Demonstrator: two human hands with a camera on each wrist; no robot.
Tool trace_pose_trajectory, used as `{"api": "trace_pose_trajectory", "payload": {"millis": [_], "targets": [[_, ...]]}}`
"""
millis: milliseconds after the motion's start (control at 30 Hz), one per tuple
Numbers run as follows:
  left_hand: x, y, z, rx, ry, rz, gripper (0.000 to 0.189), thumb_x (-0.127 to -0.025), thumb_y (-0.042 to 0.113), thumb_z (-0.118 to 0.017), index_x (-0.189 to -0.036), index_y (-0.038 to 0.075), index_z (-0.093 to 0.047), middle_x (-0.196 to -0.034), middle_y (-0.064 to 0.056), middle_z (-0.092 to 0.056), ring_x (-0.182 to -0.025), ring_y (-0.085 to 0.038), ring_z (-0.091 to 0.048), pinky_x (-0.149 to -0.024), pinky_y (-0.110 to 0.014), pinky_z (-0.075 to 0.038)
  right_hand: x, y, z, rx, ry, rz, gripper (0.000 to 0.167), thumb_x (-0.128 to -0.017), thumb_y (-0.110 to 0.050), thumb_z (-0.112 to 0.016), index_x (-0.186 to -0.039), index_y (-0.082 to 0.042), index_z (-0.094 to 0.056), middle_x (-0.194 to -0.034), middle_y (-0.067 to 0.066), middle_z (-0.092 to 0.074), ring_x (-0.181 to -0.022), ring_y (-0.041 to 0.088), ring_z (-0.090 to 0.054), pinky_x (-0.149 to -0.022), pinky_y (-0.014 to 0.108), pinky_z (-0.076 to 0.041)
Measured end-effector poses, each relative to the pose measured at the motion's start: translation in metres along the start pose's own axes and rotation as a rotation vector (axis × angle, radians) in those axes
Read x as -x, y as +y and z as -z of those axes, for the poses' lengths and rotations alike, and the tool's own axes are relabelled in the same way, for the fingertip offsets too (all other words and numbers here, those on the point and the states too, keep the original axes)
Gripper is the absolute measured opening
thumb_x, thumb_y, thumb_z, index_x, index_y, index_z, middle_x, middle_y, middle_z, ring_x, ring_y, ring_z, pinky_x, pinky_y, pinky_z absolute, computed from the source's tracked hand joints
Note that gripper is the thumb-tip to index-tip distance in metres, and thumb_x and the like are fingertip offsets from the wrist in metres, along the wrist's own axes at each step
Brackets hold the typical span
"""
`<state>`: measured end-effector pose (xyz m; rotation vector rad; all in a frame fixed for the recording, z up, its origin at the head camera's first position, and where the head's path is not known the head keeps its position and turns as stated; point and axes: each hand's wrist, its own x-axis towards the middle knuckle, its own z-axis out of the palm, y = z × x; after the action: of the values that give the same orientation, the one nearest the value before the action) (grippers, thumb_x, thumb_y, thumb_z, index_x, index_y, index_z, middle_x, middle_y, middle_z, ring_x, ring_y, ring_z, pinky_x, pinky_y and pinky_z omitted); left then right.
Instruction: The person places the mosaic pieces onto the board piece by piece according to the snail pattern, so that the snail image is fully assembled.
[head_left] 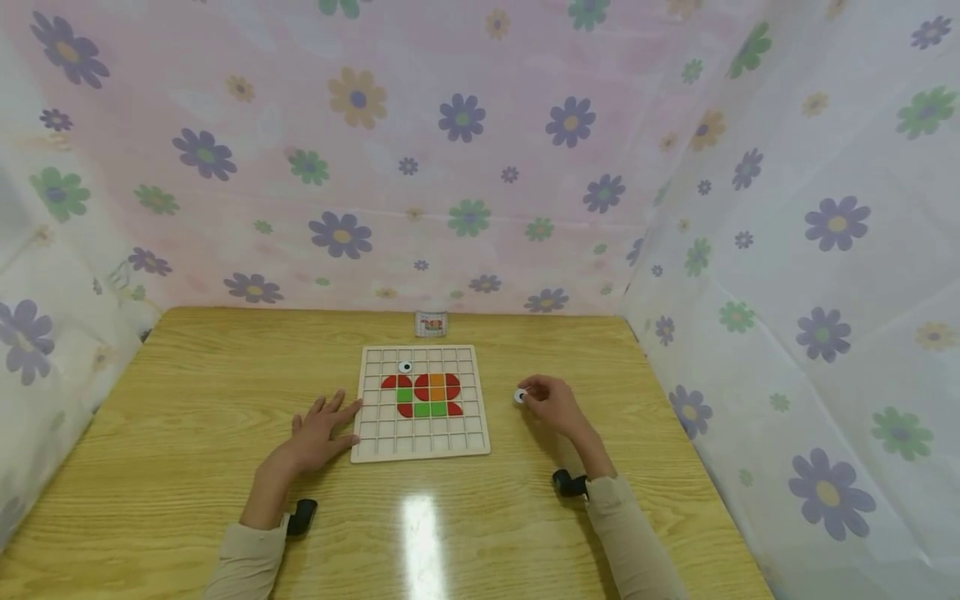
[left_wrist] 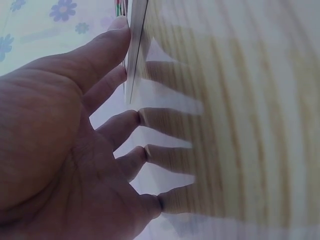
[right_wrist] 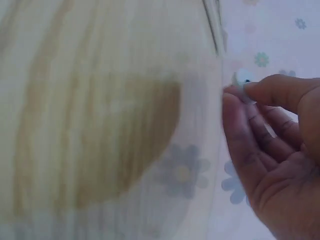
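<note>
A square wooden grid board (head_left: 382, 429) lies on the table, with red, green and orange pieces set in its cells. One white eye piece (head_left: 406, 367) with a black dot sits near the board's top. My left hand (head_left: 315, 437) rests at the board's left edge, fingers spread, thumb and forefinger touching the rim; in the left wrist view its fingertips meet the tabletop. To the right of the board, my right hand (head_left: 557, 407) pinches a second round white eye piece (head_left: 520, 397) between thumb and fingers. The right wrist view shows that piece (right_wrist: 241, 85) partly covered by the thumb.
A small picture card (head_left: 431, 324) showing a similar coloured figure lies behind the board, near the back edge. The wooden table (head_left: 187, 400) is bordered by flower-patterned curtains (head_left: 465, 167) at the back and sides. Black wrist devices (head_left: 302, 517) are on both forearms.
</note>
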<state>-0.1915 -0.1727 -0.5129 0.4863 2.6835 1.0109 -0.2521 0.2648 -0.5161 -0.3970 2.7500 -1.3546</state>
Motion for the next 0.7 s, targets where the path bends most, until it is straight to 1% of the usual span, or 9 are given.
{"api": "trace_pose_trajectory", "payload": {"millis": [67,133,200,233,300,467,567,700], "targets": [[0.000,0.000,0.001,-0.002,-0.001,0.003,0.062,-0.100,0.025,-0.066,-0.153,0.002,-0.044,-0.160,-0.036,-0.020,-0.145,-0.065,-0.009,-0.103,-0.086,-0.006,-0.002,-0.001,-0.003,-0.027,-0.003,0.037,0.017,-0.097,-0.001,-0.066,-0.113,0.004,-0.071,-0.097,0.020,-0.073,-0.084,0.033,-0.072,-0.065,0.033,-0.059],[0.000,0.001,0.001,0.000,0.000,0.005,0.062,-0.100,0.026,-0.066,-0.153,0.002,-0.044,-0.161,-0.036,-0.020,-0.145,-0.065,-0.009,-0.103,-0.086,-0.006,-0.004,-0.003,-0.006,-0.064,-0.011,0.071,0.019,-0.097,-0.001,-0.067,-0.113,0.007,-0.070,-0.097,0.025,-0.073,-0.083,0.039,-0.072,-0.064,0.041,-0.060],[0.000,0.001,0.001,0.005,0.000,0.005,0.062,-0.100,0.025,-0.066,-0.153,0.002,-0.044,-0.161,-0.036,-0.020,-0.145,-0.065,-0.008,-0.103,-0.086,-0.006,-0.006,-0.005,-0.010,-0.100,-0.021,0.089,0.020,-0.097,0.000,-0.067,-0.113,0.010,-0.069,-0.097,0.029,-0.072,-0.081,0.044,-0.071,-0.063,0.047,-0.059],[0.001,0.002,0.001,0.005,0.001,0.004,0.062,-0.100,0.025,-0.066,-0.153,0.002,-0.044,-0.160,-0.036,-0.020,-0.145,-0.065,-0.008,-0.103,-0.086,-0.006,-0.007,-0.006,-0.013,-0.110,-0.025,0.098,0.020,-0.097,0.000,-0.067,-0.113,0.011,-0.069,-0.097,0.029,-0.072,-0.080,0.045,-0.070,-0.063,0.047,-0.059],[0.001,0.002,0.000,0.008,0.002,0.001,0.062,-0.100,0.025,-0.066,-0.153,0.001,-0.044,-0.160,-0.037,-0.021,-0.144,-0.066,-0.009,-0.103,-0.086,-0.005,-0.009,-0.009,-0.018,-0.101,-0.035,0.106,0.019,-0.097,0.000,-0.067,-0.112,0.010,-0.069,-0.095,0.028,-0.073,-0.077,0.042,-0.070,-0.061,0.044,-0.059],[0.001,0.003,0.000,0.012,-0.002,0.004,0.061,-0.100,0.024,-0.066,-0.152,0.001,-0.044,-0.160,-0.036,-0.020,-0.145,-0.065,-0.008,-0.103,-0.086,-0.005,-0.017,-0.017,-0.031,-0.059,-0.060,0.121,0.016,-0.097,-0.004,-0.068,-0.111,0.002,-0.073,-0.090,0.018,-0.074,-0.069,0.026,-0.068,-0.054,0.028,-0.055],[0.000,0.003,0.000,0.008,-0.006,0.008,0.061,-0.100,0.024,-0.065,-0.152,0.001,-0.044,-0.160,-0.037,-0.020,-0.145,-0.065,-0.008,-0.103,-0.086,-0.005,-0.025,-0.023,-0.039,-0.028,-0.064,0.147,0.016,-0.098,-0.006,-0.067,-0.112,-0.001,-0.074,-0.091,0.013,-0.074,-0.073,0.021,-0.067,-0.060,0.026,-0.055],[0.000,0.003,0.002,0.006,-0.008,0.013,0.062,-0.100,0.025,-0.066,-0.153,0.001,-0.043,-0.161,-0.036,-0.020,-0.145,-0.065,-0.008,-0.103,-0.086,-0.004,-0.041,-0.037,-0.050,0.001,-0.082,0.173,0.017,-0.099,-0.008,-0.067,-0.113,-0.001,-0.074,-0.096,0.010,-0.073,-0.082,0.019,-0.066,-0.073,0.028,-0.056]]}}
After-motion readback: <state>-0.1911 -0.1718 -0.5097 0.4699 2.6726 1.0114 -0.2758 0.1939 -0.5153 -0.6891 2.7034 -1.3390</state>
